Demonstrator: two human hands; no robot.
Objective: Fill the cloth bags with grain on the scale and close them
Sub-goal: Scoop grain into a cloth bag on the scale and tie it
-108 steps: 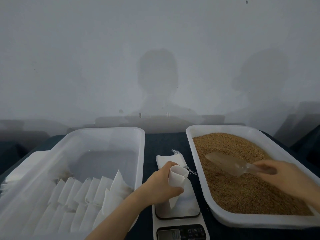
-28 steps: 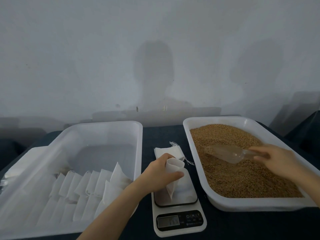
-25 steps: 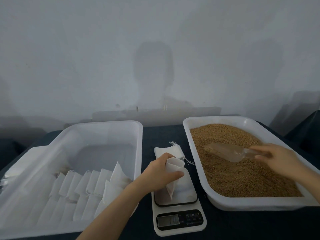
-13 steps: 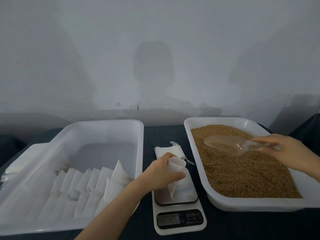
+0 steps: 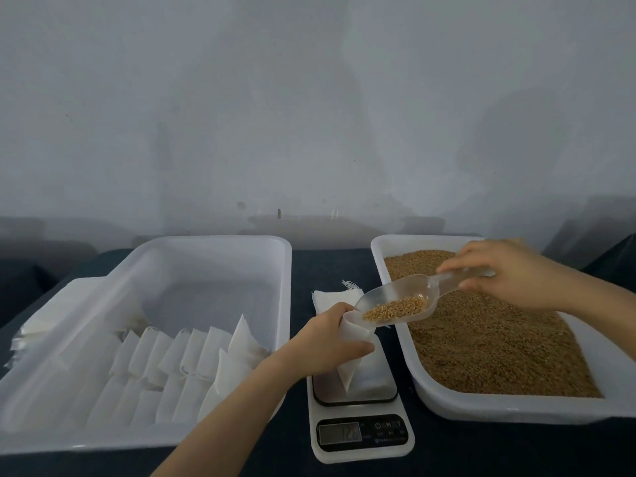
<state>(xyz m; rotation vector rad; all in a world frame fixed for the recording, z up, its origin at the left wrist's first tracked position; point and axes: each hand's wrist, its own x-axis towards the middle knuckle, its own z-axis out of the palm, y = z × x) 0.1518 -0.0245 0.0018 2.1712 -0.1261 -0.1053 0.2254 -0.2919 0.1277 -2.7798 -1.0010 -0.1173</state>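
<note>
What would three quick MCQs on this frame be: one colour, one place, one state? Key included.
1. What colour is the grain tray?
A) blue B) white C) black
2. Where is the tip of the scoop?
A) at the mouth of the cloth bag held over the scale B) buried in the tray C) lying on the scale's display
3. What state is the scoop in?
A) empty B) partly loaded with grain C) broken in two

Key: 1 B, its rim and walls are white. 2 A, the tip meets the bag that the left hand grips. 3 B, a small heap sits in the bowl while the right hand holds the handle.
</note>
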